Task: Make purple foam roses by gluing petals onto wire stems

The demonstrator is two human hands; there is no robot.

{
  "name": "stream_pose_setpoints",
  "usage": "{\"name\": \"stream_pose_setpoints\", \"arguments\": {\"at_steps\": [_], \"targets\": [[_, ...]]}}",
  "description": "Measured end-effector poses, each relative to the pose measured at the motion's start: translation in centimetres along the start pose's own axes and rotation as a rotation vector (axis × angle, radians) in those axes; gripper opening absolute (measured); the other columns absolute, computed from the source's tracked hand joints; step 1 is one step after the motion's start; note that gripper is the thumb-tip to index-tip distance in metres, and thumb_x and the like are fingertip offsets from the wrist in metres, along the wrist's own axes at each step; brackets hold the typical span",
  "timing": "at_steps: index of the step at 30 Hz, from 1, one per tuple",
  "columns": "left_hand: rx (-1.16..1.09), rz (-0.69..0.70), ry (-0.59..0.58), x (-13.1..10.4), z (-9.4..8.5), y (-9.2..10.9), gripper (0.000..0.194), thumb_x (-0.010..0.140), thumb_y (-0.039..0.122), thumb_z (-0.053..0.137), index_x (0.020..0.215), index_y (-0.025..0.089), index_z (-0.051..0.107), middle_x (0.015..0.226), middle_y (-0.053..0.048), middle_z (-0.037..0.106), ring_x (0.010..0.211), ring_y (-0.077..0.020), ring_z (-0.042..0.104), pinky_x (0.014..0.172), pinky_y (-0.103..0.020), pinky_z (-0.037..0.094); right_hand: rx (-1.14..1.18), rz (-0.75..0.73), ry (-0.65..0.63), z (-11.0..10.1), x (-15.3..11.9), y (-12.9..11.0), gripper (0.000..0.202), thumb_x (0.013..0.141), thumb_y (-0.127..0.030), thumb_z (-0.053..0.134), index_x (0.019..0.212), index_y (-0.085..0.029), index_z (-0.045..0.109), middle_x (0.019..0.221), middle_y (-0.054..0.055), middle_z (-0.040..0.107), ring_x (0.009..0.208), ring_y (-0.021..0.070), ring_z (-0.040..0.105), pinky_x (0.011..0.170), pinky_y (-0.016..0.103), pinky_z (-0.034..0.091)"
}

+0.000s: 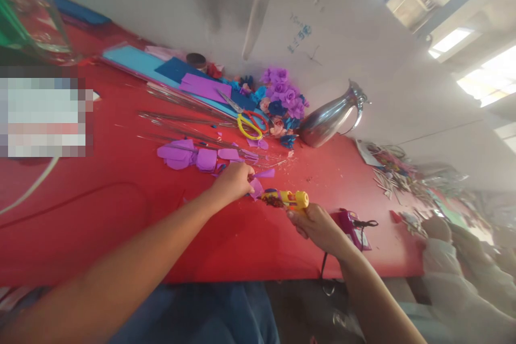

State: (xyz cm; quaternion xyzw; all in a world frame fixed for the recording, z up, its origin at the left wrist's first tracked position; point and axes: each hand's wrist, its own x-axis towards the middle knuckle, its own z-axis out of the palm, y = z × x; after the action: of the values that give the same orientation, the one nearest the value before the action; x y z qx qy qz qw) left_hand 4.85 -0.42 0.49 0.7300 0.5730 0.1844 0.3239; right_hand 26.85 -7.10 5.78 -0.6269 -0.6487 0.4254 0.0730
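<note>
My left hand [233, 181] is closed in a pinch on a small purple paper petal [256, 188] above the red table. A longer purple strip sticks out beside its fingertips. My right hand [317, 226] is wrapped round a yellow glue gun [296, 199], whose dark, stained front end points left at the petal. The nozzle is close to the petal; I cannot tell whether they touch. Several cut purple paper petals [176, 153] lie just left of my left hand. Thin wires [181, 118] are spread behind them.
Yellow-and-red-handled scissors [249, 124] rest on blue and purple paper sheets [135, 64]. Behind stand paper flowers [282, 91] and a tilted-looking metal jug [330, 118] near the wall. A magenta box [352, 228] with a black cord lies right of my right hand. Other people [447, 258] sit at right.
</note>
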Motion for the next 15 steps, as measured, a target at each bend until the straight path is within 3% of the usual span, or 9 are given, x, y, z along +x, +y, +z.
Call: {"name": "stream_pose_setpoints", "arguments": {"at_steps": [15], "targets": [[-0.027, 0.013, 0.023, 0.11, 0.32, -0.24, 0.009, 0.060, 0.017, 0.070, 0.063, 0.017, 0.061, 0.061, 0.000, 0.058, 0.063, -0.0160, 0.052, 0.057, -0.026, 0.029, -0.007, 0.013, 0.017, 0.24, -0.04, 0.16, 0.043, 0.079, -0.057, 0.050, 0.056, -0.022, 0.039, 0.045, -0.005, 0.037, 0.044, 0.0082, 0.033, 0.044, 0.023, 0.026]]}}
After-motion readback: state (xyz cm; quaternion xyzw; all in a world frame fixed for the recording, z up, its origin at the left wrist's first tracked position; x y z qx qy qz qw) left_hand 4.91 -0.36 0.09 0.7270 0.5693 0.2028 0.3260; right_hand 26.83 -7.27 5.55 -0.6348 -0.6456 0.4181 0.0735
